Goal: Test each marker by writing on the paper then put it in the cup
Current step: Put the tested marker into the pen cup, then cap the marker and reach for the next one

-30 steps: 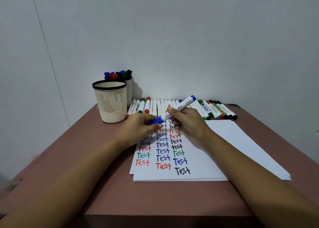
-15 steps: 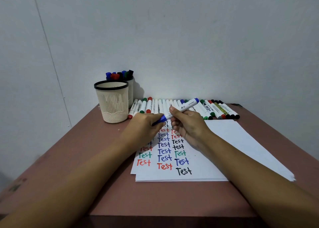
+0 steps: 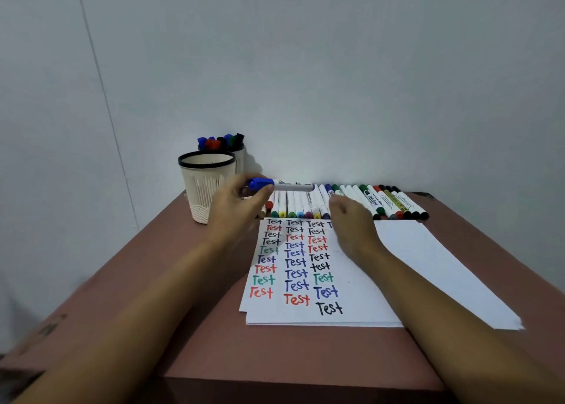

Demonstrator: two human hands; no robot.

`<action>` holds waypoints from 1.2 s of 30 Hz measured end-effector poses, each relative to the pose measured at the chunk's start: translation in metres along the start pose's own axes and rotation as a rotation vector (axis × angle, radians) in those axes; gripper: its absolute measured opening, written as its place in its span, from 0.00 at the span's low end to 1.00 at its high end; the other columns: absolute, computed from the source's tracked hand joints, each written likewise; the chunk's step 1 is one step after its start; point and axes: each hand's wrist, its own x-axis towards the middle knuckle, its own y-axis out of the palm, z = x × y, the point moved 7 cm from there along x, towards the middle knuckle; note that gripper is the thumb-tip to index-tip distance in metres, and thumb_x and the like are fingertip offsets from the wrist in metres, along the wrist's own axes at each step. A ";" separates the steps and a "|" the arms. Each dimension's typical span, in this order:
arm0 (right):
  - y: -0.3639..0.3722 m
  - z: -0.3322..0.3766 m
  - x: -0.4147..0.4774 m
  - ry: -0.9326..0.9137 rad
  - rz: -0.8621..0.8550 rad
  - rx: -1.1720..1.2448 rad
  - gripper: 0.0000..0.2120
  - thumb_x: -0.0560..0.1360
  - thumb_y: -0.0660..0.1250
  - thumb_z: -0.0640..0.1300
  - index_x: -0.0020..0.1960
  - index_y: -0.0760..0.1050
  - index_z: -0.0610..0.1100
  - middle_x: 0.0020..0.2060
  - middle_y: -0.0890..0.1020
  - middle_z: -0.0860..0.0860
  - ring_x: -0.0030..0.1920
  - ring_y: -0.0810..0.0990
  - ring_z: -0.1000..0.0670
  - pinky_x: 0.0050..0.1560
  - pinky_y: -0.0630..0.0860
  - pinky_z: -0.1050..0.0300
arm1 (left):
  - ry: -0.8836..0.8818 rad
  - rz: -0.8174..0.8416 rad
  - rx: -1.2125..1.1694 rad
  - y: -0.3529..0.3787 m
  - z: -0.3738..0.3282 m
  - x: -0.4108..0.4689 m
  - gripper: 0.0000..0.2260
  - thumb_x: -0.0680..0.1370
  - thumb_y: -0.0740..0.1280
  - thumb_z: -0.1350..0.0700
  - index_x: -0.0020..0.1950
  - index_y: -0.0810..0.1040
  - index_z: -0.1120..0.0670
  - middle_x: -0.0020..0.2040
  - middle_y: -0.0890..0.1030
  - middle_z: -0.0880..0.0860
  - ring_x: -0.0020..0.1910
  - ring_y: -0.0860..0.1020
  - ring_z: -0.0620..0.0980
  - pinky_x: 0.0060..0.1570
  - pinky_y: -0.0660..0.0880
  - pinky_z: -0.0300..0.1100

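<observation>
The reddish-brown desk [image 3: 183, 342] carries a stack of white paper [image 3: 412, 266], right of the cream ribbed plastic cup with the black rim [image 3: 201, 196] and filled with coloured "Test" words. I judge this marker already tested, so the step in hand is the drop. My left hand [image 3: 237, 211] grips the blue-capped white marker [image 3: 292, 186] by its cap end, lying level just right of the cup, a little below its rim. My right hand [image 3: 351, 223] hangs over the paper, further right of the cup, fingers loosely curled and holding nothing. I would tip the marker upright over the cup's mouth and release low, so the light cup does not tip. Half a second ago both hands held the marker over the paper. Now the right has let go and the left has carried it toward the cup.
</observation>
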 end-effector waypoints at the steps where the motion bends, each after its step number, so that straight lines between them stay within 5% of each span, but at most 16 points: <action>1: 0.007 0.003 -0.003 -0.108 0.054 -0.165 0.15 0.82 0.55 0.45 0.58 0.77 0.40 0.51 0.79 0.45 0.53 0.77 0.45 0.53 0.72 0.54 | 0.002 -0.027 0.021 -0.005 -0.001 0.003 0.03 0.75 0.69 0.58 0.47 0.78 0.52 0.39 0.79 0.50 0.35 0.77 0.41 0.32 0.72 0.29; 3: 0.023 0.000 -0.007 -0.221 0.178 -0.406 0.17 0.81 0.56 0.45 0.67 0.73 0.41 0.61 0.77 0.42 0.61 0.75 0.44 0.58 0.71 0.55 | -0.002 -0.081 0.084 -0.014 -0.003 0.012 0.02 0.75 0.69 0.57 0.47 0.78 0.52 0.38 0.79 0.48 0.36 0.76 0.43 0.34 0.73 0.32; 6: 0.033 0.001 -0.010 -0.303 0.244 -0.598 0.19 0.81 0.55 0.46 0.69 0.71 0.42 0.61 0.76 0.43 0.61 0.73 0.45 0.57 0.70 0.56 | 0.033 -0.140 0.247 -0.028 -0.013 0.036 0.04 0.75 0.68 0.57 0.50 0.78 0.54 0.40 0.78 0.47 0.38 0.75 0.40 0.35 0.71 0.28; 15: 0.034 0.002 -0.011 -0.325 0.250 -0.621 0.19 0.81 0.55 0.47 0.70 0.69 0.43 0.62 0.75 0.46 0.62 0.72 0.48 0.59 0.69 0.56 | 0.098 -0.246 0.535 -0.071 -0.046 0.135 0.10 0.76 0.62 0.63 0.57 0.71 0.61 0.45 0.74 0.55 0.39 0.72 0.51 0.32 0.67 0.36; 22: 0.037 0.001 -0.010 -0.344 0.247 -0.653 0.20 0.81 0.54 0.49 0.71 0.68 0.46 0.63 0.73 0.48 0.63 0.70 0.49 0.58 0.69 0.57 | 0.072 -0.007 0.870 -0.055 -0.005 0.175 0.08 0.76 0.59 0.65 0.53 0.72 0.64 0.46 0.75 0.61 0.42 0.71 0.55 0.40 0.67 0.45; 29: 0.038 0.002 -0.010 -0.362 0.252 -0.664 0.21 0.81 0.54 0.50 0.73 0.65 0.49 0.65 0.71 0.49 0.65 0.69 0.49 0.61 0.68 0.57 | 0.009 0.117 0.900 -0.053 0.032 0.187 0.18 0.75 0.61 0.64 0.64 0.64 0.57 0.40 0.74 0.58 0.39 0.73 0.58 0.38 0.69 0.45; 32: 0.038 0.003 -0.010 -0.370 0.251 -0.669 0.21 0.81 0.54 0.50 0.73 0.64 0.50 0.65 0.71 0.49 0.65 0.68 0.50 0.61 0.68 0.57 | -0.040 0.192 1.007 -0.053 0.044 0.188 0.11 0.76 0.62 0.59 0.58 0.73 0.56 0.50 0.78 0.58 0.48 0.76 0.58 0.45 0.72 0.46; 36: 0.039 0.001 -0.009 -0.367 0.255 -0.675 0.21 0.81 0.54 0.50 0.73 0.64 0.50 0.65 0.71 0.49 0.65 0.68 0.49 0.62 0.68 0.56 | -0.134 0.356 1.142 -0.047 0.057 0.184 0.14 0.77 0.60 0.57 0.60 0.79 0.54 0.58 0.78 0.57 0.57 0.74 0.58 0.57 0.72 0.50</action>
